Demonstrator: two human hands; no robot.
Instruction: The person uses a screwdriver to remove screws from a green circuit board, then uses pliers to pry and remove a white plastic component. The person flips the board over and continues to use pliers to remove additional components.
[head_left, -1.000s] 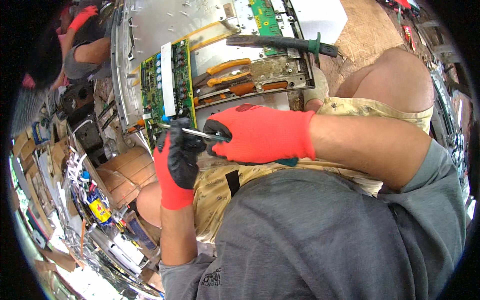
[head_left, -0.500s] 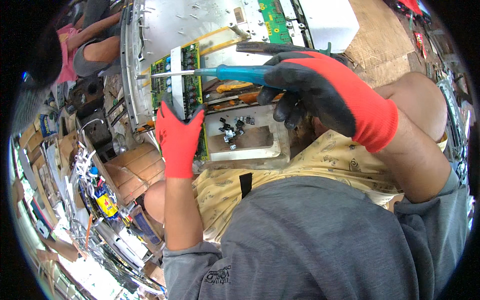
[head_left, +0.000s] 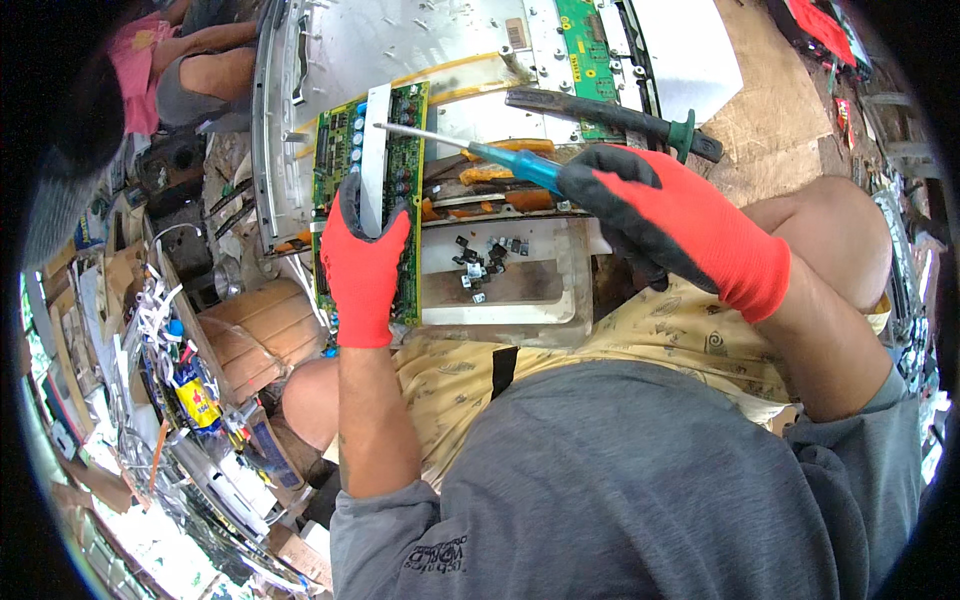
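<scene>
My left hand (head_left: 365,275), in a red glove with black fingertips, is closed around a silver metal bar (head_left: 374,150) standing on a green circuit board (head_left: 408,140). Blue capacitors line the bar's left side. A screwdriver (head_left: 520,165) with a translucent blue handle is gripped by my gloved right hand (head_left: 685,220). Its shaft points left, with the tip over the bar's upper part; whether they touch, I cannot tell. Below the board's right side, several small black and metallic components (head_left: 485,265) lie in a shallow pale tray (head_left: 500,313).
A large metal panel (head_left: 440,35) with a green board strip (head_left: 585,60) lies ahead. Across it rests a black-handled tool (head_left: 610,112) with a green collar. Cables and scrap (head_left: 165,320) crowd the left. Another person's arm (head_left: 210,45) shows at upper left.
The screwdriver has swung from lying across the board to a slant, its tip drawing back right and upward onto the bar. My right hand has lowered, uncovering the black-handled tool.
</scene>
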